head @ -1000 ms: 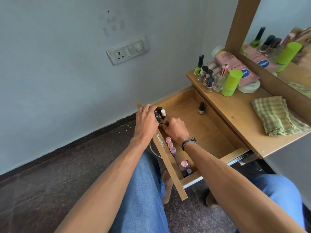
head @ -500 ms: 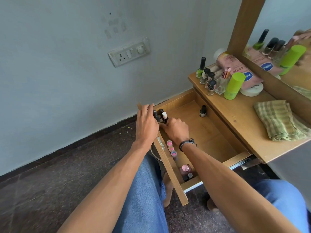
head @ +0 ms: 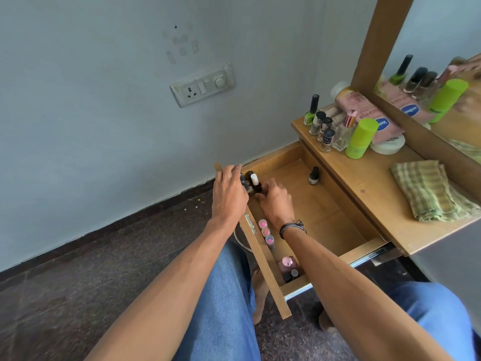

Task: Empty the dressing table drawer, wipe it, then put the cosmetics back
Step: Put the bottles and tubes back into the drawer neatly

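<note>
Drawer: pulled open under the table
White-capped bottle: drawer's 10 o'clock corner — right hand pinches it
Left hand: curled beside dark caps — grip cannot be told

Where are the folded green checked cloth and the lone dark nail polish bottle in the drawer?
Folded green checked cloth [head: 429, 190], head view, top fold.
Lone dark nail polish bottle [head: 313, 179], head view, glass body.
</note>
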Demonstrator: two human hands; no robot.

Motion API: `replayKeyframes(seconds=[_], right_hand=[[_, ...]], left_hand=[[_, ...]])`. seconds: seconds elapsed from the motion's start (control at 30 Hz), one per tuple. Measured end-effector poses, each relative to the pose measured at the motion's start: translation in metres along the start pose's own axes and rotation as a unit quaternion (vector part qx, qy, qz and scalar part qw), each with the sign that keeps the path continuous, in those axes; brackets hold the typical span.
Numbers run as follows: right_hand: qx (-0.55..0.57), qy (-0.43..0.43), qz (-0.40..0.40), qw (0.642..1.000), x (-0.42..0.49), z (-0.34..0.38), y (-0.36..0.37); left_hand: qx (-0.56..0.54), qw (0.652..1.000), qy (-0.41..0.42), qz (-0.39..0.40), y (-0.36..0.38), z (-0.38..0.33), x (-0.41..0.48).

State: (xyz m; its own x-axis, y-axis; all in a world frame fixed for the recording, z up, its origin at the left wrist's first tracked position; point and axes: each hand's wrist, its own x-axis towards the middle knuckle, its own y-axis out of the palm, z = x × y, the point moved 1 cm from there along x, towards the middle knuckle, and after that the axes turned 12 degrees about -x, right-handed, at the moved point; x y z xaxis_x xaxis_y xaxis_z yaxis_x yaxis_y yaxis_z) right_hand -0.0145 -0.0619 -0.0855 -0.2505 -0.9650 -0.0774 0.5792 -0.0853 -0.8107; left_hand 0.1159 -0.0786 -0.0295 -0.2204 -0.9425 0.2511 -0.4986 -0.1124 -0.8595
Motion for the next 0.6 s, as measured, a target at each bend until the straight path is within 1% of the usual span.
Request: replayKeyframes(seconds=[0.2,0.6], right_hand=[[0.037,-0.018,-0.022,0.999,0.005,-0.001,0.006],[0.056,-0.047,-0.046,0.996,0.011,-0.004,0.014]], left_hand=[[-0.002,1.0,0.002,-0.005,0.0,0.001,0.0],[0.0,1.0,0.006,-0.008,0.001,0.0,0.0]])
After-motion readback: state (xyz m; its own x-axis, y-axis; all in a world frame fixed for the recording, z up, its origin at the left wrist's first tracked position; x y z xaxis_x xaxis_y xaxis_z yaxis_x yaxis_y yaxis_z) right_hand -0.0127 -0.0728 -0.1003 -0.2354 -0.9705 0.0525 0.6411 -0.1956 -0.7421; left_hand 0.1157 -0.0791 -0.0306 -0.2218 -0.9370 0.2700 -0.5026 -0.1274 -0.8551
